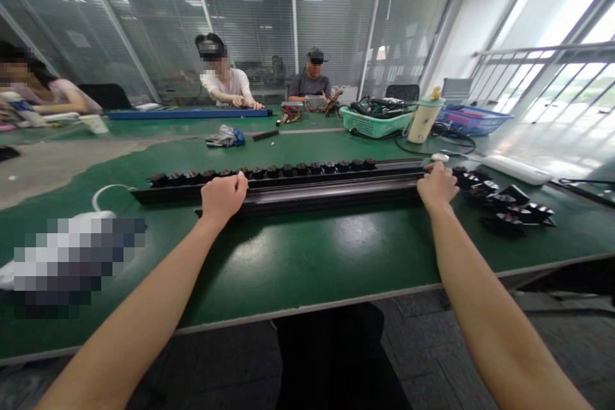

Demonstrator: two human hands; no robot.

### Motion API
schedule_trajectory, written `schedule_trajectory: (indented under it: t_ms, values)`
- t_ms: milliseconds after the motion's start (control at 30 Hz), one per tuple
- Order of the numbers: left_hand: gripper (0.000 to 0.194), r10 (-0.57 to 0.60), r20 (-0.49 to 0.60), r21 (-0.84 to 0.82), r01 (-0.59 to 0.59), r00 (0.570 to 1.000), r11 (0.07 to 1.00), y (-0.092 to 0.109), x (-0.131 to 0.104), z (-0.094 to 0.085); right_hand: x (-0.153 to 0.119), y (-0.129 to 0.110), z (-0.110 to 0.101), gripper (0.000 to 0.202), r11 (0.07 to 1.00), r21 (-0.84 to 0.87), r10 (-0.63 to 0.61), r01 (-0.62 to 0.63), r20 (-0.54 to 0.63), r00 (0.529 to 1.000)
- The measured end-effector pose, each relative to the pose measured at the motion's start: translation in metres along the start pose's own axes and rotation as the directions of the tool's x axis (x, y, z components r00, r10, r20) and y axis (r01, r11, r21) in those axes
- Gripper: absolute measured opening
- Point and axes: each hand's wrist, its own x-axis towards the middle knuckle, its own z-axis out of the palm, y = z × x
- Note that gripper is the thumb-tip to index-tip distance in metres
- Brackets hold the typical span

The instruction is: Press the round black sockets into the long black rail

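Observation:
A long black rail (331, 192) with a shiny inner face lies lengthwise across the green table. My left hand (224, 195) is closed around it near its left end, thumb on top. At the opposite end, my right hand (438, 186) grips the rail with bent fingers, some of them hidden. Just behind sits a second black rail (163, 193), with a row of small round black parts (287, 170) along it. Several loose black parts with shiny faces (509, 205) are heaped to the right of my right hand.
A green basket (379, 123) of cables, a yellow cup (425, 120) and a blue basket (473, 120) stand at the back right. Crumpled gloves (225, 136) lie beyond the rails. Across the table, a person (223, 80) works at a blue bar (187, 114); others sit nearby.

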Motion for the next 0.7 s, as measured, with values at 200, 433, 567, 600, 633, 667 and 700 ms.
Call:
schedule_trajectory:
  t_ms: [200,433,567,600,633,667,700]
  values:
    - [0.075,0.003,0.004,0.018,-0.003,1.0,1.0,0.0005,-0.0005,-0.0013,0.0018,0.0027,-0.0012,0.043,1.0,-0.007,-0.004,0.004,0.005,1.0]
    - [0.074,0.003,-0.007,0.03,-0.003,1.0,1.0,0.001,-0.0008,-0.0015,0.0033,0.0039,-0.0018,0.044,1.0,-0.012,0.019,-0.019,0.0,1.0]
    - [0.074,0.004,-0.004,0.02,-0.004,1.0,1.0,-0.0007,0.0,0.0006,0.0035,0.004,-0.0017,0.045,1.0,0.008,0.021,-0.021,-0.018,1.0]
    - [0.074,0.004,-0.004,0.017,-0.004,1.0,1.0,-0.0014,0.0002,0.0012,0.0036,0.0044,-0.0015,0.044,1.0,0.012,0.02,-0.02,-0.019,1.0]
    - [0.074,0.003,-0.005,0.015,-0.003,1.0,1.0,-0.002,0.0005,0.0019,0.0039,0.005,-0.0013,0.044,1.0,0.016,0.02,-0.02,-0.018,1.0]
    - [0.074,0.003,-0.005,0.013,-0.003,1.0,1.0,-0.0026,0.0006,0.0024,0.0044,0.0057,-0.001,0.044,1.0,0.021,0.022,-0.021,-0.018,1.0]
    - [0.074,0.003,-0.006,0.012,-0.003,1.0,1.0,-0.003,0.0007,0.0027,0.0051,0.0064,-0.0005,0.043,0.999,0.027,0.024,-0.024,-0.017,1.0]
